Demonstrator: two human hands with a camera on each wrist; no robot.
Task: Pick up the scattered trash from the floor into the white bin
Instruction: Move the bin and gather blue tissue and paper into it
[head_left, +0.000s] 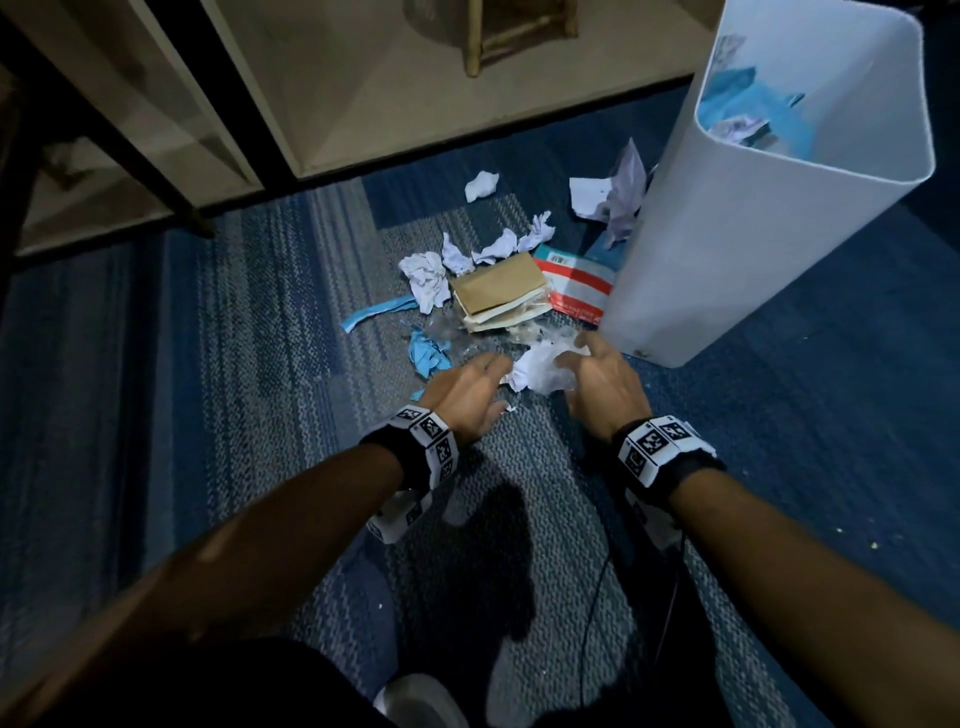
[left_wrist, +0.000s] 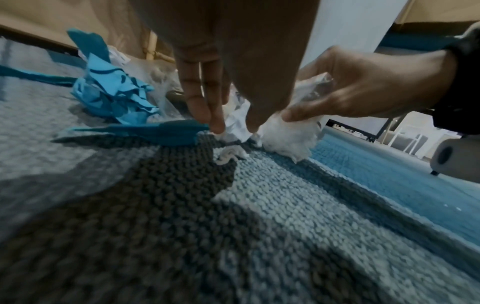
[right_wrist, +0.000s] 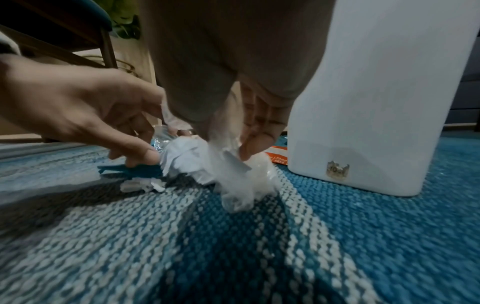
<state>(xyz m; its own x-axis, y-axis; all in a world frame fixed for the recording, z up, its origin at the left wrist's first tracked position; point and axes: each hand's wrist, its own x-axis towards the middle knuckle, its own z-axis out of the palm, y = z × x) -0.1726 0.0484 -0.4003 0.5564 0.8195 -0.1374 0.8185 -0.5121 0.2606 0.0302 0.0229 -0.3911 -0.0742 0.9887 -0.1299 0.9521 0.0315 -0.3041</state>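
pinches the crumpled white paper (head_left: 524, 366) with the left hand (head_left: 467, 395), low over the carpet (head_left: 234, 338). grips a wad of clear plastic (head_left: 558, 371) in the curled right hand (head_left: 602, 384), touching that paper. just right of both hands, upright on the carpet: the white bin (head_left: 753, 234), blue and white scraps (head_left: 748, 111) inside. beyond: more white wads (head_left: 428, 280), crumpled blue paper (head_left: 426, 353), brown cardboard (head_left: 496, 288), 1 red-and-white packet (head_left: 576, 291) beside the bin.

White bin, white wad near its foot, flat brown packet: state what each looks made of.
White bin: smooth matte plastic, judging by its thin, even wall and rounded corners. White wad: crumpled paper with sharp creases, partly wrapped in clear glossy film, probably plastic. Brown packet: dull kraft paper or thin card; which one is unclear.
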